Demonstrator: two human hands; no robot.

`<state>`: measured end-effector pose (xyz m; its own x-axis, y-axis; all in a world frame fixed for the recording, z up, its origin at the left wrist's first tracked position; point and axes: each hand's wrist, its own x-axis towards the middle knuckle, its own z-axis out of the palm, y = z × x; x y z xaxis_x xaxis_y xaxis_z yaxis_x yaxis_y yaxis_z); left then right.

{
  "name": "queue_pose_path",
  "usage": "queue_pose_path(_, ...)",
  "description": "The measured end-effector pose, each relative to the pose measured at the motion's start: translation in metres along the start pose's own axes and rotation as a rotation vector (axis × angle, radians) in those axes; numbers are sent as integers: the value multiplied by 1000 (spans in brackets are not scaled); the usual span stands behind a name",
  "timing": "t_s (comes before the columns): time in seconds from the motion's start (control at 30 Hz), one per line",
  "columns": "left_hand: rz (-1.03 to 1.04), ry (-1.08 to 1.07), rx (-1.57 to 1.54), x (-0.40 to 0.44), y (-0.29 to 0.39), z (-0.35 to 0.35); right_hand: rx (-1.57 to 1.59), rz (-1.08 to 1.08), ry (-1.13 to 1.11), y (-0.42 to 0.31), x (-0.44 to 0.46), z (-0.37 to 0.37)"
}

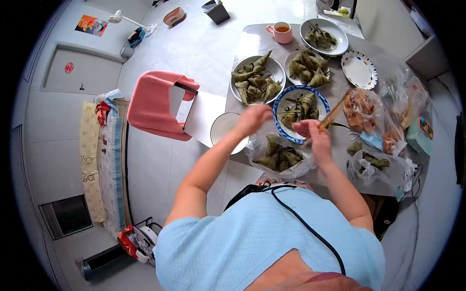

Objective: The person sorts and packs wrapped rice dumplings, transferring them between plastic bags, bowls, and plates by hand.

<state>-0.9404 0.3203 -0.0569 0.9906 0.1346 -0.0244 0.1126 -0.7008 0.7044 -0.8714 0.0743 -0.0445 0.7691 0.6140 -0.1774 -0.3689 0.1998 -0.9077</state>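
My right hand (315,135) is closed around a pair of tan chopsticks (332,117) at the near right rim of a blue-and-white bowl (277,124). Inside that bowl lie leaf-wrapped rice dumplings (306,107). To the bowl's left, my left hand (255,119) hovers above the table edge; its fingers are blurred, so their grip is unclear. Below it, a white round bowl or basin (221,130) is partly covered by my left forearm. Close to my body sits a clear plastic bag (306,167) with more wrapped dumplings (277,155).
Farther back stand a white bowl (234,90), a plate (290,80) and a large bowl (342,47) of dumplings, a pink cup (281,33) and a patterned plate (359,70). Bagged food (361,109) lies right. A chair with a pink cover (155,106) stands left.
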Motion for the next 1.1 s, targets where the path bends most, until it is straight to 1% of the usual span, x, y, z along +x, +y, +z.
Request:
queue_pose_path(0.03, 65, 211, 219, 11, -34, 2, -1, -5, 11, -4, -10, -7)
queue_pose_path(0.07, -45, 238, 371, 25, -63, 3, 6, 14, 55, -13, -22, -14)
queue_pose_path(0.1, -34, 229, 366, 31, -80, 4, 15, 34, 102, -19, -36, -19)
queue_pose_path(0.13, -35, 158, 473, 41, -90, 1, 16, 24, 119, -23, -49, -23)
queue_pose_path(0.17, -32, 95, 578, 54, -99, 0, -52, -2, 189, -26, -62, -27)
queue_pose_path(0.2, -16, 92, 568, 65, -102, 1, -123, -19, 258, -26, -75, -30)
queue_pose_path(0.23, -58, 37, 712, 73, -103, 3, -132, -22, 274, -24, -86, -31)
queue_pose_path(0.27, -104, -24, 855, 78, -105, 8, -135, -34, 362, -21, -100, -30)
queue_pose_path(0.3, -94, -32, 847, 84, -109, 12, -136, -48, 449, -18, -111, -28)
queue_pose_path(0.33, -71, -62, 897, 88, -114, 16, -140, -43, 458, -14, -122, -26)
queue_pose_path(0.37, -49, -88, 950, 92, -120, 16, -158, -34, 519, -10, -130, -23)
queue_pose_path(0.4, -32, -125, 939, 94, -118, 10, -173, -24, 577, -7, -136, -19)
queue_pose_path(0.43, -37, -129, 939, 90, -117, 4, -173, -17, 574, -5, -141, -13)
queue_pose_path(0.5, -13, -182, 844, 85, -111, -15, -195, -27, 642, -5, -146, 1)
queue_pose_path(0.53, 2, -171, 782, 79, -110, -26, -200, -27, 642, -5, -147, 7)
queue_pose_path(0.57, -2, -172, 789, 75, -116, -31, -193, -25, 638, -3, -147, 10)
queue_pose_path(0.63, -108, -38, 295, 71, -120, -44, -204, -62, 603, 1, -146, 15)
queue_pose_path(0.67, -126, -112, 229, 74, -123, -53, -201, -62, 602, 2, -145, 18)
queue_pose_path(0.7, -126, -112, 230, 75, -131, -54, -213, -67, 592, 2, -142, 20)
queue_pose_path(0.77, -248, -182, -95, 74, -150, -52, -225, -71, 578, 1, -137, 26)
queue_pose_path(0.8, -236, -221, -224, 72, -149, -54, -231, -77, 555, 1, -134, 30)
queue_pose_path(0.83, -236, -219, -225, 70, -152, -53, -236, -83, 533, 0, -133, 33)
queue_pose_path(0.9, -422, -203, -511, 67, -152, -52, -236, -84, 521, 3, -131, 36)
queue_pose_path(0.93, -449, -189, -604, 64, -150, -54, -234, -83, 510, 5, -130, 37)
queue_pose_path(0.97, -448, -190, -605, 62, -149, -56, -235, -82, 512, 6, -130, 39)
queue_pose_path(1.03, -473, -251, -864, 58, -148, -61, -235, -105, 494, 8, -131, 43)
queue_pose_path(1.07, -475, -252, -864, 57, -147, -62, -235, -103, 495, 10, -131, 45)
queue_pose_path(1.1, -555, -256, -1067, 57, -141, -65, -237, -95, 496, 11, -132, 46)
